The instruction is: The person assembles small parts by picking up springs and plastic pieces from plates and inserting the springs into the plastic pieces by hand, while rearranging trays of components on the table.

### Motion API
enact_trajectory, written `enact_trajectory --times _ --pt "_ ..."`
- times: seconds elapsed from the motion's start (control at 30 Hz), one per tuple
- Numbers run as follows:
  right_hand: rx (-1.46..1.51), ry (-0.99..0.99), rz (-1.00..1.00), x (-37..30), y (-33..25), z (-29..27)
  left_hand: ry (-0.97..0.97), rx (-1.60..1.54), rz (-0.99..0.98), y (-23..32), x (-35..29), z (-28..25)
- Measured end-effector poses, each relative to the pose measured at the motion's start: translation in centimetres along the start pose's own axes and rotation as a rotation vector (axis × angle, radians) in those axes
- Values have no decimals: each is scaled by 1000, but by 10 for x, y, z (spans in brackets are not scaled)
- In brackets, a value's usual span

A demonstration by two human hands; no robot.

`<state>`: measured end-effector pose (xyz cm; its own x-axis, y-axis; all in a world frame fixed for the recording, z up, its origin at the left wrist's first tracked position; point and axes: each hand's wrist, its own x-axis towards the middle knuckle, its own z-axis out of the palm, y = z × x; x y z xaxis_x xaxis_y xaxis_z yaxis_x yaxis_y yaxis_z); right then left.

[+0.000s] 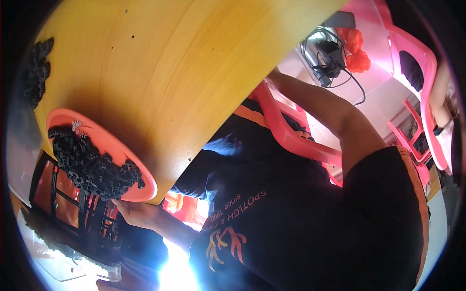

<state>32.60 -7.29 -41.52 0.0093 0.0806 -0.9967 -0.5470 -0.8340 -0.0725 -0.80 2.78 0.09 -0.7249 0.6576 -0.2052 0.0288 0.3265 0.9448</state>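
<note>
A tilted orange-red plastic basin (148, 177) stands at the yellow wood-grain table's edge, at the left. Small black plastic pieces (90, 165) are heaped along its lower side, with a few pale clear bits (76, 126) near the rim. My left hand (128, 212) is closed at the basin's lower rim; most of its fingers are hidden. My right arm is bent at the elbow and reaches to the table edge beside a pink chair. Only part of my right hand (274, 76) shows there, its fingers hidden.
More black pieces (40, 72) lie at the far left of the table (194, 53). Pink plastic chairs (303, 145) stand by its edge. Farther right are tangled black cables with an adapter (330, 51) and a red plastic bag (356, 48). Another person's arm (441, 94) shows at the right.
</note>
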Motion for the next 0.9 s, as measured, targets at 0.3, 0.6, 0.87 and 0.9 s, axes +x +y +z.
enact_trajectory --times 0.3,0.6,0.87,0.9 --pt "-973 40 -554 -219 -46 -7 -62 -359 -202 -6 16 -11" --pt "-695 -10 -108 -332 -53 -51 -221 -119 -105 8 -6 -3" --pt "-599 153 -541 -338 -58 -56 -197 -216 -162 -4 -3 -9" --pt "-583 143 -574 -339 -61 -53 -242 -293 -179 -12 2 -17"
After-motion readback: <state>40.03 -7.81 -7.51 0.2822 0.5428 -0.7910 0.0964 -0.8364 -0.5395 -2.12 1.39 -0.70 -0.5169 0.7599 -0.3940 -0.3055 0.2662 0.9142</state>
